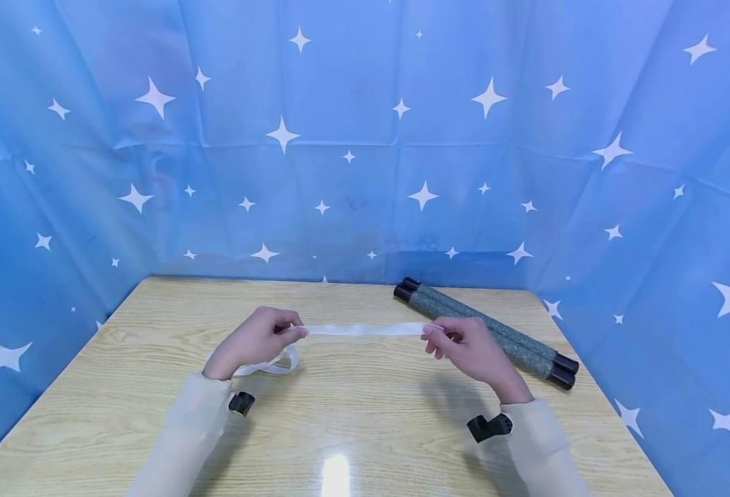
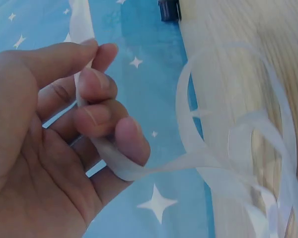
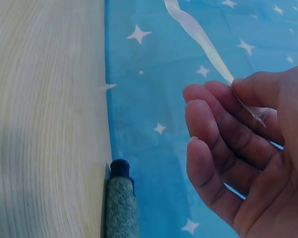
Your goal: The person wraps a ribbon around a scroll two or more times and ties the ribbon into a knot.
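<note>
A white ribbon (image 1: 365, 330) is stretched level between the two hands, above the table. My left hand (image 1: 258, 339) pinches it between thumb and forefinger; in the left wrist view the ribbon (image 2: 120, 166) runs on behind the curled fingertips and falls away in loose loops (image 2: 283, 144). With thumb and forefinger my right hand (image 1: 469, 346) pinches the other end. In the right wrist view the short tip of the ribbon (image 3: 203, 42) pokes out past the thumb, and the other fingers are loosely bent.
Two scroll-like rods (image 1: 489, 324) with green mottled wrapping and black end caps lie side by side, slanting across the table's right side, partly behind the right hand. The wooden table (image 1: 352, 414) meets a blue star-patterned curtain (image 1: 352, 172) at the back and sides.
</note>
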Action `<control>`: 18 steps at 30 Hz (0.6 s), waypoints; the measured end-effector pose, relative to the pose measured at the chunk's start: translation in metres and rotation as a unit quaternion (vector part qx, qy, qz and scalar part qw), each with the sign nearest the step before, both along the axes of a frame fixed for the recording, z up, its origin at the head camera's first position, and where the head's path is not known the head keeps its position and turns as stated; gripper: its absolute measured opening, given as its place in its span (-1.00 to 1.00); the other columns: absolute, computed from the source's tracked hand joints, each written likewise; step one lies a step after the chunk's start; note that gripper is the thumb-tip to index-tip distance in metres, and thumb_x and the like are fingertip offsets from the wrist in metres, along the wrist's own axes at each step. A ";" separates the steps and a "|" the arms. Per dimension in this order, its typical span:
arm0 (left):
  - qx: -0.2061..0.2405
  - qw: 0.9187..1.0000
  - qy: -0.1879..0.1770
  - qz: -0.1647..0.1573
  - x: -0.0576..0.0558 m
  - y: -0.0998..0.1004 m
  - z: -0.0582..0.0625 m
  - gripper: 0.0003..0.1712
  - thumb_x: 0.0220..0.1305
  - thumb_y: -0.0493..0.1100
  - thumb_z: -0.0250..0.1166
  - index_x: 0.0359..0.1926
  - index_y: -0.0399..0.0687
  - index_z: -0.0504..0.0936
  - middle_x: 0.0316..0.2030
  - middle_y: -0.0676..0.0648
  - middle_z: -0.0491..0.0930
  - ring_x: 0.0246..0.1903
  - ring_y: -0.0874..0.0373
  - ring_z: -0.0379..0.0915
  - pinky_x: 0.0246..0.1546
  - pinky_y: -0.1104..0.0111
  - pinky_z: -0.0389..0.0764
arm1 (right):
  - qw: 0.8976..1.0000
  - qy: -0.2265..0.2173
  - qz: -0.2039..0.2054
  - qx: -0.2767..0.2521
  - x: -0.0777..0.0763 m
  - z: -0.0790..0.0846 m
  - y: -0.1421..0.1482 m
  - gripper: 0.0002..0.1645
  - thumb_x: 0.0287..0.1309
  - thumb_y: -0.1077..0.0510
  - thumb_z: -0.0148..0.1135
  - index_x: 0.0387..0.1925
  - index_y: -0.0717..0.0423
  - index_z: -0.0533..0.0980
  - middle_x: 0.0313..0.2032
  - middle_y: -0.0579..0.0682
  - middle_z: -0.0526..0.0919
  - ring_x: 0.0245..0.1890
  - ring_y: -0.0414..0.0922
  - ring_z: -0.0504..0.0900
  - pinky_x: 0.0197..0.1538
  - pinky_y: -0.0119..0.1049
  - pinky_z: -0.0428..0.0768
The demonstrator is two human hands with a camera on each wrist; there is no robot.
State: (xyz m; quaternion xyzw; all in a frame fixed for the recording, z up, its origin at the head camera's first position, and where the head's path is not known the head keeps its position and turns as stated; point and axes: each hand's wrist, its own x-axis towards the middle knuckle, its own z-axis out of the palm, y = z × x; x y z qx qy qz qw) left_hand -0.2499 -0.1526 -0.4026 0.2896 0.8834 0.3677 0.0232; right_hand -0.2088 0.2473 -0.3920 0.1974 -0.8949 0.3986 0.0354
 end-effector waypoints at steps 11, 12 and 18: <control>-0.045 0.997 -0.001 0.069 -0.003 -0.023 0.002 -0.79 0.48 -0.11 0.23 -0.34 0.13 0.70 -0.75 0.14 0.15 -0.73 0.26 -0.02 -0.56 0.38 0.24 | 1.000 -0.024 -0.018 -0.007 -0.005 0.000 0.014 -0.69 0.51 -0.14 0.11 -0.25 -0.16 0.69 -0.43 -0.15 0.73 -0.44 -0.19 0.67 -0.33 -0.21 0.65; -0.049 0.996 -0.002 0.079 -0.003 -0.024 0.003 -0.78 0.49 -0.11 0.21 -0.34 0.13 0.70 -0.75 0.14 0.14 -0.74 0.25 -0.02 -0.57 0.37 0.23 | 0.999 -0.027 -0.021 -0.007 -0.006 0.000 0.015 -0.68 0.51 -0.15 0.12 -0.25 -0.16 0.69 -0.43 -0.14 0.73 -0.44 -0.18 0.67 -0.32 -0.21 0.65; -0.082 0.988 -0.003 0.131 -0.002 -0.029 0.004 -0.72 0.45 -0.09 0.14 -0.46 0.12 0.59 -0.74 0.13 0.12 -0.70 0.21 -0.06 -0.59 0.36 0.13 | 0.999 -0.031 -0.032 -0.003 -0.008 -0.001 0.021 -0.66 0.50 -0.17 0.11 -0.27 -0.16 0.70 -0.44 -0.13 0.72 -0.43 -0.14 0.68 -0.31 -0.20 0.65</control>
